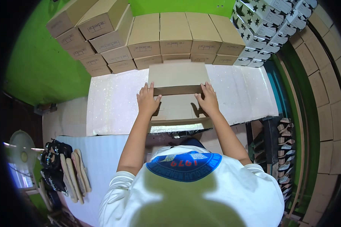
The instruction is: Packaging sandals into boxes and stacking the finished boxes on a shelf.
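Observation:
A brown cardboard box [178,120] lies open before me on the pale glittery table cover [238,90]. Its lid panel [180,75] extends from the far edge toward the stacked boxes, and no contents show inside. My left hand [147,100] grips the box's left side near the far corner, thumb over the inner edge. On the opposite side, my right hand [208,100] holds the wall in the same way, its thumb pointing inward and casting a shadow on the box floor. Both hands have their fingertips close to the lid's fold.
Closed brown boxes [175,34] line the table's back, with star-patterned boxes [261,26] stacked at right. Black shoes [53,166] and beige insoles [74,174] lie on a light-blue surface [106,162] at left. Several shoes [285,147] fill a rack at right.

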Action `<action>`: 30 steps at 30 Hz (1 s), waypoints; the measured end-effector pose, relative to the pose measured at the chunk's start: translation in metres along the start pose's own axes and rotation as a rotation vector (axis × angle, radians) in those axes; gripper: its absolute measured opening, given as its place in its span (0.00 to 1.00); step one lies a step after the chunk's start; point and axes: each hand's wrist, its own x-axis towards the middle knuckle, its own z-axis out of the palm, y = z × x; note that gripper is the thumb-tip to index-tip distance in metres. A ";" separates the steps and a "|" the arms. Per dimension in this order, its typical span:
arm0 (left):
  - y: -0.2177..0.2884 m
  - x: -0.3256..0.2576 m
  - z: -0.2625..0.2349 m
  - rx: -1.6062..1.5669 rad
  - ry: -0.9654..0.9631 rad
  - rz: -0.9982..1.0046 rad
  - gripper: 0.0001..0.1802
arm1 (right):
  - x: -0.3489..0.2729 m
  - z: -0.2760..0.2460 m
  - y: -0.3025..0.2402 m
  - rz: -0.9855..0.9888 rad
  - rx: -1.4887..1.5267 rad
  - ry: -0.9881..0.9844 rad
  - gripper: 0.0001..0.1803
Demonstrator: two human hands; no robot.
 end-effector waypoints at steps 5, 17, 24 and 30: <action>-0.002 0.001 0.003 -0.022 -0.019 -0.053 0.33 | 0.001 0.004 -0.010 0.017 -0.211 0.030 0.29; -0.027 -0.005 -0.009 -0.667 -0.101 -0.143 0.29 | 0.016 -0.018 0.030 -0.162 0.127 0.081 0.26; -0.024 -0.020 -0.024 -0.219 0.025 -0.045 0.21 | -0.006 -0.014 0.031 0.027 0.029 0.133 0.21; -0.021 -0.026 -0.010 0.015 0.064 -0.072 0.22 | -0.007 -0.017 0.016 0.124 0.034 0.004 0.24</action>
